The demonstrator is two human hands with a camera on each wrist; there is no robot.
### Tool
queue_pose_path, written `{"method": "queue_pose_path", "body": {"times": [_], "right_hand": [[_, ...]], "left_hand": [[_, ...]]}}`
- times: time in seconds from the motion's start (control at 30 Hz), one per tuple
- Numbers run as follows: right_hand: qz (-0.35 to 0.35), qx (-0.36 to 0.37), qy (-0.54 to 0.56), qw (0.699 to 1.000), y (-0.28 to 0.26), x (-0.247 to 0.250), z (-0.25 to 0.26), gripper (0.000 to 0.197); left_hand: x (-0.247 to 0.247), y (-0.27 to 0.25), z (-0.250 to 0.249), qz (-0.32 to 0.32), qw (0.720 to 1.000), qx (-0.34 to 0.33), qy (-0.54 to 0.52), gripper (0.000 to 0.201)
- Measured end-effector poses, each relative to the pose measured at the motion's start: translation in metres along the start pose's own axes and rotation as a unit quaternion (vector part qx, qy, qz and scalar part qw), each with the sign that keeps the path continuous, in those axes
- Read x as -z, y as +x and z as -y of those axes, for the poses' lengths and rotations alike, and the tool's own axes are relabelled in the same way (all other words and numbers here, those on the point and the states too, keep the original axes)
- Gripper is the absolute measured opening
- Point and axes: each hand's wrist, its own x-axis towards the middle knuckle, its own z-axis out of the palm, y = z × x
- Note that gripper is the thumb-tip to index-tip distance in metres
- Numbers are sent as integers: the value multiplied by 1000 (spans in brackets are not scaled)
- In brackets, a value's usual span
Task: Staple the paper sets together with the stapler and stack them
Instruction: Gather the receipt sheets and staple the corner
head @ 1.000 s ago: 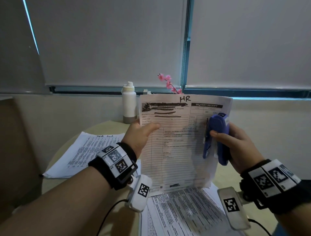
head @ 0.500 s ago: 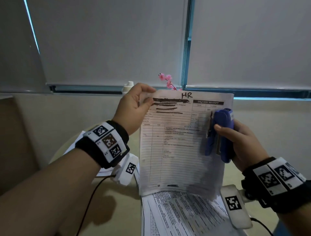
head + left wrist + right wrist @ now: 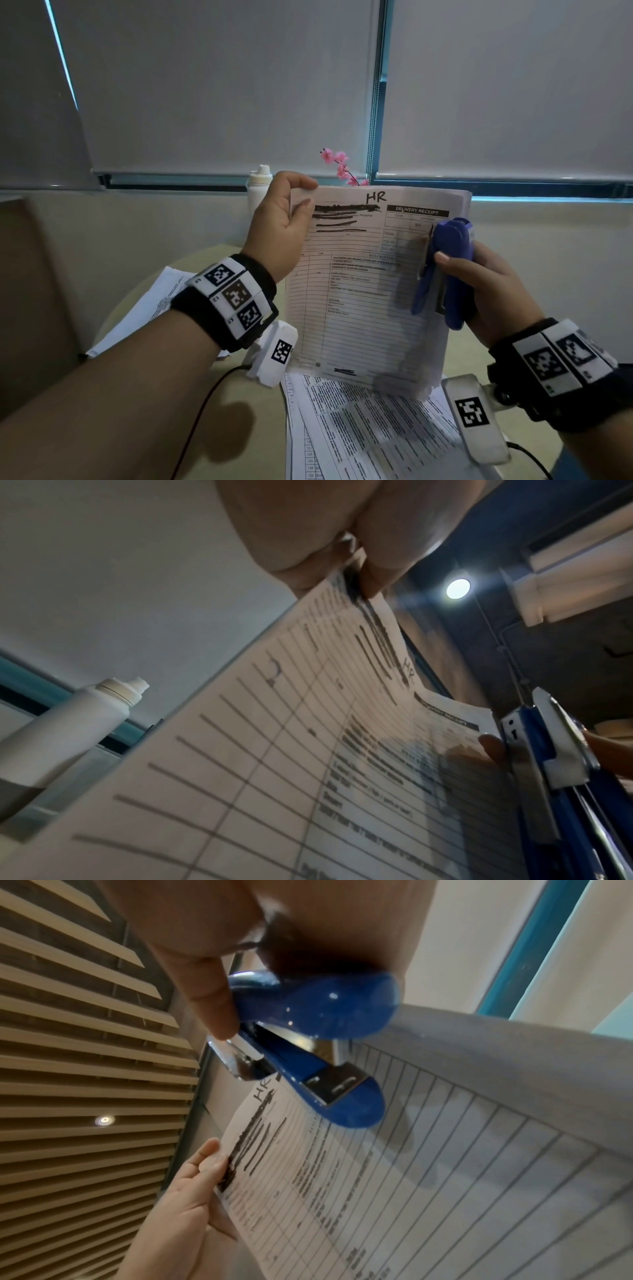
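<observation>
A paper set (image 3: 363, 291) headed "HR" and "Delivery Receipt" is held upright above the table. My left hand (image 3: 284, 219) pinches its top left corner between thumb and fingers; the same pinch shows on the paper set (image 3: 308, 750) in the left wrist view. My right hand (image 3: 486, 284) grips a blue stapler (image 3: 445, 270) against the sheet's right side, nose pointing up. In the right wrist view the stapler (image 3: 318, 1042) lies over the paper set (image 3: 445, 1177), its mouth slightly apart, with the left hand (image 3: 192, 1191) beyond it.
More printed sheets (image 3: 370, 431) lie on the round beige table (image 3: 233, 428) below the held set, and another pile (image 3: 154, 308) lies at the left. A white bottle (image 3: 258, 186) and pink flowers (image 3: 337, 166) stand by the window sill.
My left hand slid from the paper's left edge up to its top left corner. The paper set and the stapler rose slightly; the stapler stays at the sheet's right side.
</observation>
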Motion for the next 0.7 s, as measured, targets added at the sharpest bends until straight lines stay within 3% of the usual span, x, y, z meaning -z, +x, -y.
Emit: {"method": "queue_pose_path", "body": {"times": [0.17, 0.27, 0.4, 0.53, 0.63, 0.7], "right_hand": [[9, 19, 9, 1000, 0, 1, 0, 70], [2, 3, -1, 1000, -2, 1, -3, 75], [7, -10, -6, 1000, -7, -3, -5, 77], [0, -23, 2, 1000, -6, -3, -6, 57], [-22, -22, 14, 999, -5, -5, -4, 62], [-32, -35, 56, 997, -5, -5, -2, 33]], "left_hand": [[2, 2, 0, -42, 999, -14, -7, 19], [3, -2, 1, -32, 999, -5, -14, 30], [3, -6, 7, -31, 999, 0, -5, 25], [5, -3, 6, -46, 999, 2, -12, 29], [4, -2, 6, -39, 998, 26, -41, 26], [2, -2, 11, -16, 994, 80, -68, 20]]}}
